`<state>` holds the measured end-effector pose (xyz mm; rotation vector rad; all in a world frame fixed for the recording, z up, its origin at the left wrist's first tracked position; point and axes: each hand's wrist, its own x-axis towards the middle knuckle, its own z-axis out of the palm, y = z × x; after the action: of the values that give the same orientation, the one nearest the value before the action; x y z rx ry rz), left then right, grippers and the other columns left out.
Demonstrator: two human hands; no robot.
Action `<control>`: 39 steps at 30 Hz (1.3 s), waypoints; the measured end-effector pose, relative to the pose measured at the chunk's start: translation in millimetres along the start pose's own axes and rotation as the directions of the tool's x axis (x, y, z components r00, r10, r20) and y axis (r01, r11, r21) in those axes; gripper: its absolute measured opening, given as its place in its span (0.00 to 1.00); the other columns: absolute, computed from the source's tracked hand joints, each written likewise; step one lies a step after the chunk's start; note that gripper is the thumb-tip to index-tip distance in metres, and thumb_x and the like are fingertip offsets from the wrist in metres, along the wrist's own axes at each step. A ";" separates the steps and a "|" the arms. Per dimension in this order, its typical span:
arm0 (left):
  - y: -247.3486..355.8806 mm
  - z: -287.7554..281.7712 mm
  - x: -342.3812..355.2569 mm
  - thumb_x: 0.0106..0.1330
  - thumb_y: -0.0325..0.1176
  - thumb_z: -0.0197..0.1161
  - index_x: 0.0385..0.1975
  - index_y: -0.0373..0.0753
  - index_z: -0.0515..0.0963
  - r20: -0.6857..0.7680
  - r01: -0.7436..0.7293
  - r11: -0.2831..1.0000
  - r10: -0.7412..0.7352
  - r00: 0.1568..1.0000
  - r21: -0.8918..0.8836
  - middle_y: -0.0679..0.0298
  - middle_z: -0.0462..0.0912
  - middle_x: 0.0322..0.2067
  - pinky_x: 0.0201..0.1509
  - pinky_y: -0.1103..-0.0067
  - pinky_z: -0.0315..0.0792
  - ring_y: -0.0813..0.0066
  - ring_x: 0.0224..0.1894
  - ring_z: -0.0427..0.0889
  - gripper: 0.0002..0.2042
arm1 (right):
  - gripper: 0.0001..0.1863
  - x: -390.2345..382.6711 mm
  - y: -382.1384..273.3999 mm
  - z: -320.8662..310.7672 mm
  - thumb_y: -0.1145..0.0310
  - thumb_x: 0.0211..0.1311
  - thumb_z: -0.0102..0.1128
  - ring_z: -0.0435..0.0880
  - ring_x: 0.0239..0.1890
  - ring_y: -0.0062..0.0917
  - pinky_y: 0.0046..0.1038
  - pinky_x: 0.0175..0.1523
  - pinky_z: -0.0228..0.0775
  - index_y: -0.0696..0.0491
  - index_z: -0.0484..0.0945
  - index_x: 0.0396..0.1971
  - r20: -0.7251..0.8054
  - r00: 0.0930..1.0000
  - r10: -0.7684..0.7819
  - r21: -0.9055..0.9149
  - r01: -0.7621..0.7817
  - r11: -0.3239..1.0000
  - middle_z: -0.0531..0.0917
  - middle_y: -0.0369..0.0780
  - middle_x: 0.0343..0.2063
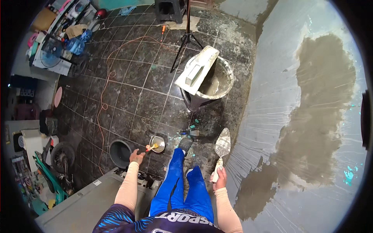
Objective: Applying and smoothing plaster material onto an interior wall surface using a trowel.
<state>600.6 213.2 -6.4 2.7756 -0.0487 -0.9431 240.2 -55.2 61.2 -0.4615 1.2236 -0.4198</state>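
Observation:
My right hand (220, 179) is wrapped round the pale handle of a pointed trowel (222, 143). Its blade is smeared with grey mortar and points away from me, beside the wall. My left hand (136, 156) is empty, fingers apart, between a dark grey bucket (121, 154) and a small pale container (158, 139). A paintbrush (155, 146) with yellow bristles leans in that container, its handle end towards my left hand. Farther ahead, a large mortar tub (230, 80) has a mortar-caked plastering float (199, 70) lying across its rim.
The wall (268, 105) on my right carries patches of wet grey mortar (311, 116). A putty knife (189, 133) and turquoise flakes lie on the dark tiles. An orange cord (104, 93) snakes across the floor. A tripod (188, 38) and a dark stool (169, 11) stand beyond.

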 end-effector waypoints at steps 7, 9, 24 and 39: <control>-84.0 58.6 -83.9 0.50 0.43 0.67 0.56 0.40 0.71 0.034 0.150 0.982 -0.147 0.989 -0.114 0.46 0.71 0.55 0.61 0.68 0.64 0.51 0.58 0.69 0.30 | 0.08 -6.4 46.9 -54.9 0.64 0.64 0.49 0.71 0.12 0.24 0.26 0.15 0.63 0.49 0.68 0.39 -0.046 0.988 0.145 -0.129 -0.149 0.980 0.71 0.37 0.15; -100.1 73.9 -108.7 0.50 0.41 0.66 0.55 0.38 0.71 0.105 0.180 0.979 -0.171 0.980 -0.090 0.46 0.74 0.52 0.59 0.67 0.66 0.51 0.55 0.72 0.30 | 0.08 -11.7 55.5 -65.9 0.63 0.64 0.50 0.71 0.12 0.25 0.26 0.15 0.63 0.50 0.68 0.39 -0.046 0.990 0.135 -0.120 -0.139 0.983 0.71 0.37 0.15; -149.4 82.7 -157.5 0.49 0.40 0.67 0.52 0.37 0.73 0.195 0.244 0.933 -0.196 0.961 -0.265 0.49 0.76 0.51 0.59 0.71 0.67 0.56 0.55 0.74 0.28 | 0.09 5.9 21.3 -17.2 0.63 0.63 0.50 0.72 0.12 0.26 0.27 0.16 0.63 0.50 0.68 0.39 0.004 0.989 0.146 -0.200 -0.142 0.969 0.71 0.37 0.16; -49.0 -43.3 48.9 0.50 0.40 0.69 0.48 0.33 0.75 0.369 0.216 0.964 -0.146 0.918 -0.157 0.49 0.77 0.49 0.62 0.74 0.64 0.61 0.55 0.74 0.26 | 0.11 55.6 -111.3 130.3 0.63 0.62 0.50 0.71 0.12 0.25 0.25 0.13 0.62 0.47 0.68 0.44 -0.148 0.966 -0.210 0.042 0.218 0.975 0.72 0.37 0.16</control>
<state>664.0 264.3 -12.4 2.4297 0.2392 -1.4067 374.2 -163.7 113.6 -0.5232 1.3011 -0.6814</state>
